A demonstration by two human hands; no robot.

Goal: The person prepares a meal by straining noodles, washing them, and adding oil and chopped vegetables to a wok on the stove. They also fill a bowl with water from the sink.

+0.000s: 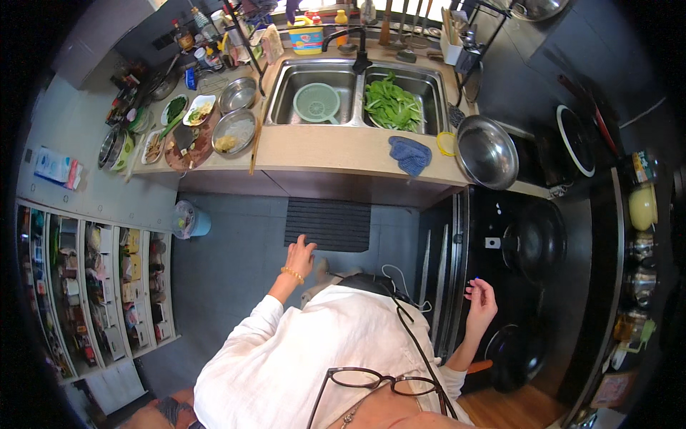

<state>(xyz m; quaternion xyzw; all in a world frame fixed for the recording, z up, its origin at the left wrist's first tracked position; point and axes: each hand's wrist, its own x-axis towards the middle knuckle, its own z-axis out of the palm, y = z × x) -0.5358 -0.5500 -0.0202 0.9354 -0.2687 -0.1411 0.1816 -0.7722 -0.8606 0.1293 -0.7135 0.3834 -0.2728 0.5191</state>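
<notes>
Nothing is in my left hand (301, 257), which hangs in the air above the grey floor, fingers apart, just before the black ribbed mat (328, 222). A beaded bracelet (292, 275) circles that wrist. My right hand (482, 297) is raised at the front edge of the black stove (485, 214), fingers loosely bent with no object visible in them. Whether its fingertips touch the stove is unclear. A black wok (536, 244) sits on the far burner. Near my right forearm is a dark pan (514, 356) with an orange-brown handle (478, 367).
Leafy greens (393, 104) fill the right sink basin; a green colander (316, 103) sits in the left one. A blue cloth (410, 155) and steel bowl (486, 153) lie on the counter. A bin (198, 221) stands below. Part of another person (179, 413) shows at lower left.
</notes>
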